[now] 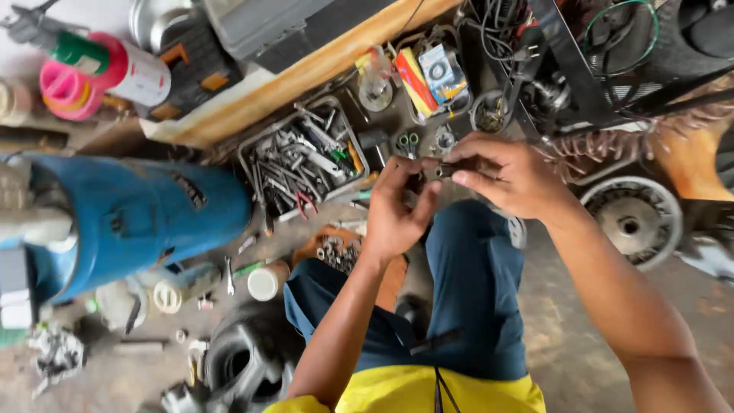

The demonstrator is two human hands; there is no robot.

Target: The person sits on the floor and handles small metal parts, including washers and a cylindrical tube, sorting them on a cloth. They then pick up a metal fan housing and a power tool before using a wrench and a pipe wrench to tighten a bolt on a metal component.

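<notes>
Concrete floor (566, 336) fills my head view, dusty and crowded with workshop clutter. I see my left hand (399, 205) and right hand (501, 177) raised together over my blue-trousered knees, both pinching one small dark metal part (443, 170) between them. My left fingers curl around its near end, and my right thumb and forefinger clamp its far end, so both hands are closed on it; I cannot tell what kind of part it is.

Just beyond my hands lies a grey metal tray (252, 157) packed with wrenches, sockets and red-handled pliers. Near my left wrist sits a small orange tray of nuts and bolts (336, 248), partly hidden by my arm. Left of that lies a big blue cylinder (145, 214) on its side, with a white jar (265, 281) just below it. At the right stands a round grey wheel-like casting (631, 222). Along the top runs a wooden plank (306, 76), with a tangle of black cables (497, 23) beyond it.
</notes>
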